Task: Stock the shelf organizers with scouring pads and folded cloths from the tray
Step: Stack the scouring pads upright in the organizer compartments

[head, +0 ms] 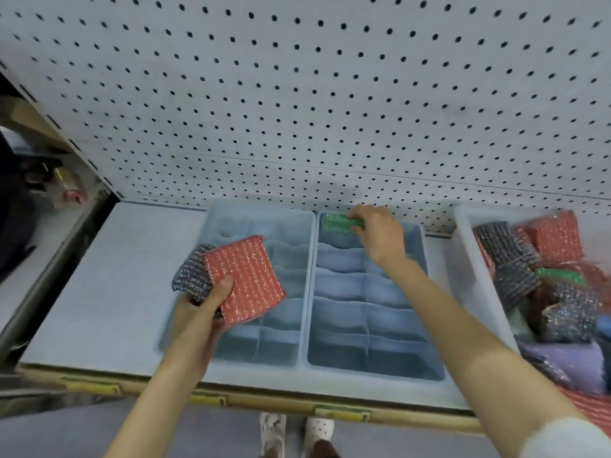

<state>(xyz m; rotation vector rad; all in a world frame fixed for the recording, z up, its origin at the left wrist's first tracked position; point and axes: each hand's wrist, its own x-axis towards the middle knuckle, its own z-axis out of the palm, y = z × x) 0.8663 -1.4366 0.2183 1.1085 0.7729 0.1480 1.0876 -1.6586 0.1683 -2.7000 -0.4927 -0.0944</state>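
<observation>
Green scouring pad (336, 222) going into the rear-left cell of the right organizer (357, 355).
Right hand (380, 238) fingers (358, 223) pinch its end; it is probably best pushed fully down between the dividers before release. Left hand (201, 312) fingers curl round a red pad (248, 276) and a dark pad (191, 272). More wait in the tray (469, 259).

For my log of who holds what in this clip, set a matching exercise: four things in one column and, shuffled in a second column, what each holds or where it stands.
Things
1. left hand
2. right hand
3. white tray
4. pegboard

States
A. holds a heap of pads and a purple cloth
B. grips a red scouring pad stacked on a dark speckled scouring pad
C. grips a green scouring pad
D. stands behind the right organizer

Pairs: 1-B, 2-C, 3-A, 4-D
</observation>
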